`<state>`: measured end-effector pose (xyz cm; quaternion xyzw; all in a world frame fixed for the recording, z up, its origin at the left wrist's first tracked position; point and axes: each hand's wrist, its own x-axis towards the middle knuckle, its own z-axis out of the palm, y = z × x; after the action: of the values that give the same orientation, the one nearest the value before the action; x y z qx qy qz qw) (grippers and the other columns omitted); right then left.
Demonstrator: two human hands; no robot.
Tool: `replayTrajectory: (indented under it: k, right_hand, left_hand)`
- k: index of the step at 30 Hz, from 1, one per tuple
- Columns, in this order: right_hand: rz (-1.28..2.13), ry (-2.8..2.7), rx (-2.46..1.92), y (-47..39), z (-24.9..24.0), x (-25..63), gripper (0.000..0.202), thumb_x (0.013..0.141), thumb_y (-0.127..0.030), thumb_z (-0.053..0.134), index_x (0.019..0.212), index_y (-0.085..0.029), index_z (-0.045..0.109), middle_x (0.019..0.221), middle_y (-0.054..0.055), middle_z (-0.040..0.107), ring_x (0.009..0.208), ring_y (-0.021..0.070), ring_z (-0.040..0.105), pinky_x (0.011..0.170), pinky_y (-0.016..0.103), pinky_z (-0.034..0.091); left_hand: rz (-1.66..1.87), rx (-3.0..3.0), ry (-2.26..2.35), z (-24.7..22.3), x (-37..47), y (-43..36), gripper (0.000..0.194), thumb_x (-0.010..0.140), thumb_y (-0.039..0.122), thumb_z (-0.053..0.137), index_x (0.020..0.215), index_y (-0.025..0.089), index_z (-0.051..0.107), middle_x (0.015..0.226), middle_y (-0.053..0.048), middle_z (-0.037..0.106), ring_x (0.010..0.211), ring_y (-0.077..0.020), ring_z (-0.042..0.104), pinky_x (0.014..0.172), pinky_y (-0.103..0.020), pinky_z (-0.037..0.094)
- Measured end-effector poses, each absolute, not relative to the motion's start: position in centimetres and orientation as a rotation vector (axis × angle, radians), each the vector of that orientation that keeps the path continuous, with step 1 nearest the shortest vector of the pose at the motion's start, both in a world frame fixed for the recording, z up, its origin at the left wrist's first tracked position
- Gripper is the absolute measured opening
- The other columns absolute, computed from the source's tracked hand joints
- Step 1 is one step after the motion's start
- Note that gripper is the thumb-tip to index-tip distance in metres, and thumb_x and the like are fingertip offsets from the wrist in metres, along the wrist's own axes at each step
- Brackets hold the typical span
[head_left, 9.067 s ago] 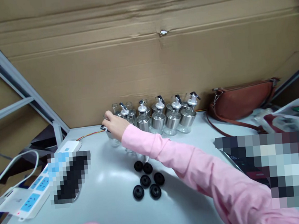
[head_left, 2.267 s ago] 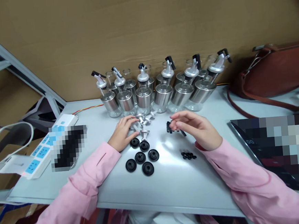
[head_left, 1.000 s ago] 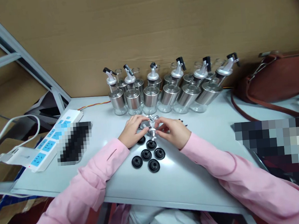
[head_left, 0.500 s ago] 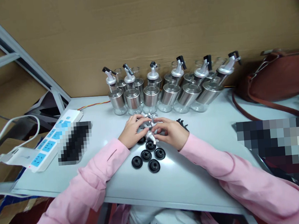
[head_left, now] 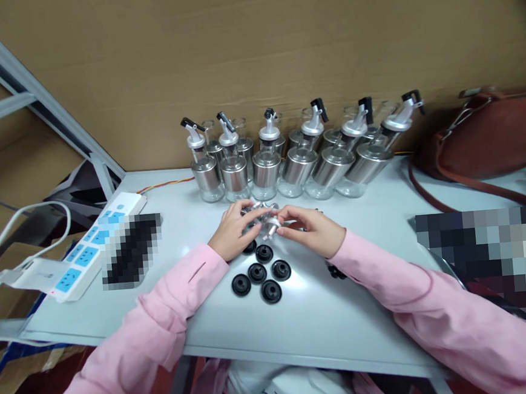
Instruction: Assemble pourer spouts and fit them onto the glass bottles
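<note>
My right hand [head_left: 311,228] pinches a silver pourer spout [head_left: 272,226] between thumb and fingertips, just above the table. My left hand [head_left: 236,228] lies with fingers stretched over and beside a small pile of silver spouts [head_left: 264,206], its fingertips close to the pinched spout. The hands partly hide that pile. In front of them lie several round black stoppers [head_left: 257,273], one partly under my left hand. Small black pieces [head_left: 336,270] show beside my right wrist, mostly covered by it.
A row of glass and steel bottles [head_left: 267,169] with silver pourers stands at the back, more bottles behind. A white power strip [head_left: 85,253] and a blurred dark object [head_left: 133,253] lie left. A brown bag [head_left: 490,136] and a pixelated item [head_left: 491,264] are on the right.
My right hand has shifted right and turned, moving the spout up off the black stopper it overlapped. My left hand has hardly moved.
</note>
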<state>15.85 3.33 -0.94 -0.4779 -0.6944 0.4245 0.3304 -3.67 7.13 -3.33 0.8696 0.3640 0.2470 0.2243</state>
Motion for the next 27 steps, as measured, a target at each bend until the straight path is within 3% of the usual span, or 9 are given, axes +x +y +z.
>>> replayTrajectory:
  k: [5, 9, 14, 17, 20, 24, 27]
  right_hand:
    - [0.927, -2.053, -1.296, 3.2, -0.7, 15.8, 0.011, 0.075, -0.03, 0.051, 0.074, -0.02, 0.048, 0.074, 0.003, 0.06, 0.07, 0.0173, 0.055, 0.071, 0.033, 0.046]
    - [0.835, -2.166, -1.289, 2.9, -0.1, 15.9, 0.007, 0.074, -0.026, 0.05, 0.071, -0.02, 0.047, 0.072, 0.003, 0.061, 0.064, 0.016, 0.054, 0.064, 0.031, 0.044]
    - [0.901, -2.033, -1.283, 2.6, 0.8, 16.5, 0.009, 0.073, -0.028, 0.053, 0.071, -0.02, 0.05, 0.099, 0.009, 0.066, 0.088, 0.0221, 0.061, 0.077, 0.037, 0.046]
    - [1.008, -1.755, -1.312, 2.9, 0.8, 17.2, 0.02, 0.07, -0.037, 0.059, 0.068, -0.019, 0.05, 0.102, 0.011, 0.066, 0.092, 0.0242, 0.061, 0.078, 0.039, 0.048]
    - [1.273, -1.398, -1.371, 3.1, 0.5, 17.7, 0.032, 0.06, -0.044, 0.07, 0.066, -0.019, 0.051, 0.078, 0.007, 0.067, 0.076, 0.0214, 0.066, 0.07, 0.036, 0.053]
    - [1.651, -1.062, -1.291, 2.8, 0.3, 17.2, 0.037, 0.052, -0.041, 0.077, 0.065, -0.018, 0.051, 0.072, 0.004, 0.067, 0.072, 0.0206, 0.068, 0.072, 0.036, 0.054]
    - [1.704, -0.991, -1.242, 2.4, 0.2, 16.7, 0.038, 0.048, -0.039, 0.079, 0.064, -0.018, 0.051, 0.074, 0.003, 0.067, 0.075, 0.0195, 0.067, 0.075, 0.035, 0.053]
  left_hand:
    - [0.595, 2.553, 1.011, -3.0, -3.5, 6.9, 0.042, 0.085, 0.019, 0.044, 0.125, 0.032, 0.046, 0.116, -0.006, 0.038, 0.11, -0.0235, 0.038, 0.098, -0.043, 0.033]
    - [0.571, 2.604, 1.037, -2.8, -3.4, 6.7, 0.041, 0.084, 0.018, 0.044, 0.124, 0.029, 0.048, 0.113, -0.007, 0.039, 0.108, -0.0239, 0.04, 0.095, -0.043, 0.035]
    - [0.598, 2.574, 1.035, -2.9, -3.5, 6.8, 0.038, 0.086, 0.02, 0.044, 0.122, 0.029, 0.05, 0.111, -0.007, 0.04, 0.106, -0.0238, 0.041, 0.094, -0.042, 0.036]
    - [0.623, 2.523, 1.028, -2.9, -3.6, 6.8, 0.034, 0.087, 0.024, 0.045, 0.12, 0.03, 0.051, 0.112, -0.006, 0.04, 0.108, -0.0236, 0.04, 0.095, -0.042, 0.035]
    - [0.64, 2.479, 1.035, -3.0, -3.5, 6.8, 0.031, 0.086, 0.026, 0.049, 0.116, 0.029, 0.055, 0.112, -0.006, 0.04, 0.109, -0.024, 0.04, 0.096, -0.043, 0.035]
    - [0.672, 2.458, 1.032, -3.1, -3.4, 6.9, 0.028, 0.084, 0.024, 0.051, 0.111, 0.027, 0.058, 0.113, -0.007, 0.04, 0.11, -0.0242, 0.041, 0.097, -0.042, 0.035]
    - [0.709, 2.442, 1.017, -3.2, -3.4, 6.9, 0.028, 0.084, 0.022, 0.049, 0.111, 0.024, 0.058, 0.116, -0.008, 0.039, 0.111, -0.0238, 0.041, 0.098, -0.041, 0.034]
